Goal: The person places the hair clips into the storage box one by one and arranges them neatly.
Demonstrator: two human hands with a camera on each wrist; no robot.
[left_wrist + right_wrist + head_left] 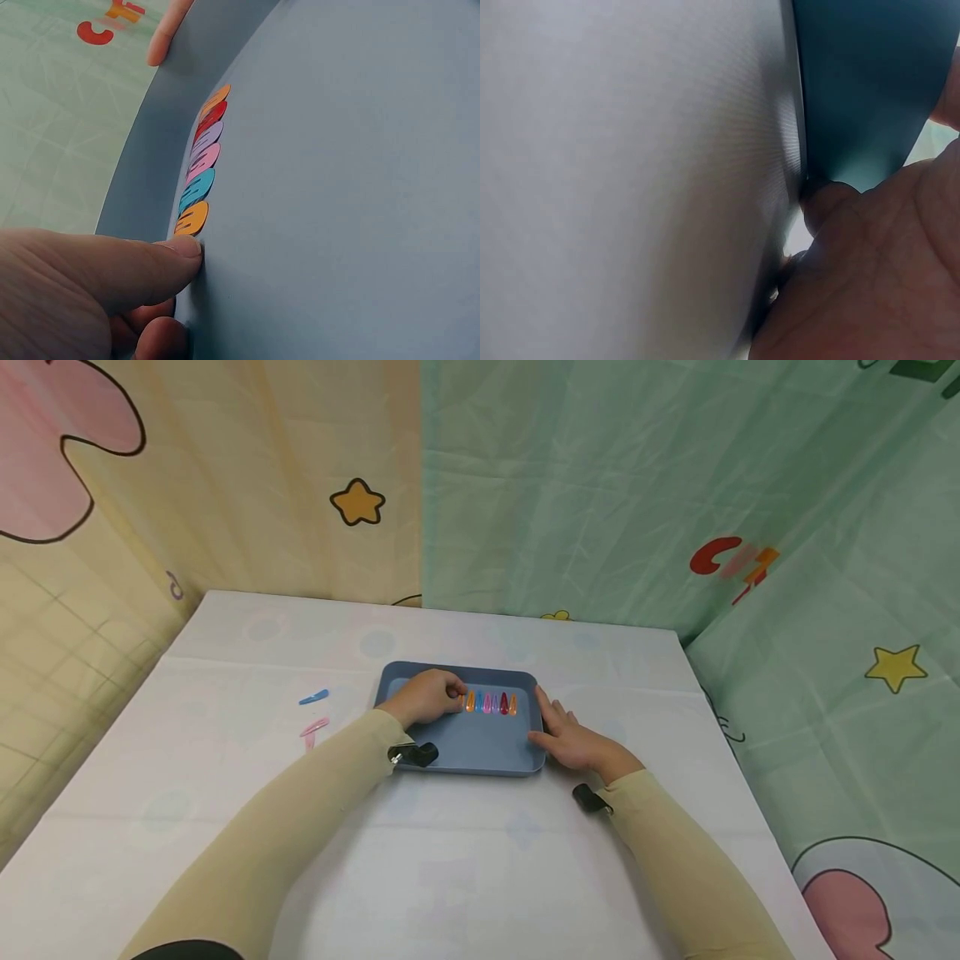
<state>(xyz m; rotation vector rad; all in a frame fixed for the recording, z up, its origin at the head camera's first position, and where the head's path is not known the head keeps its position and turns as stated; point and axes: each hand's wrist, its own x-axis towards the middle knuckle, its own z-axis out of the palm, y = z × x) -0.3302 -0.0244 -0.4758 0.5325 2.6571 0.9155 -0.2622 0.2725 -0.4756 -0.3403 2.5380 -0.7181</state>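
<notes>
A row of several colourful snap hair clips (487, 702) lies side by side in the upper part of a blue-grey tray (480, 752). At the left end of that row my left hand (427, 695) pinches a hair clip between thumb and curled fingers; the clip is almost wholly hidden. In the left wrist view the thumb is right beside an orange clip (192, 219). My right hand (573, 739) rests against the tray's right rim, fingers extended and spread, with the thumb at the rim's lower part.
On the white table (450, 860), left of the tray, lie a blue hair clip (313, 697) and a pink one (314, 727), with another pale pink one (310, 742) partly behind the left sleeve. Patterned curtains (600, 502) hang behind the table and at its sides.
</notes>
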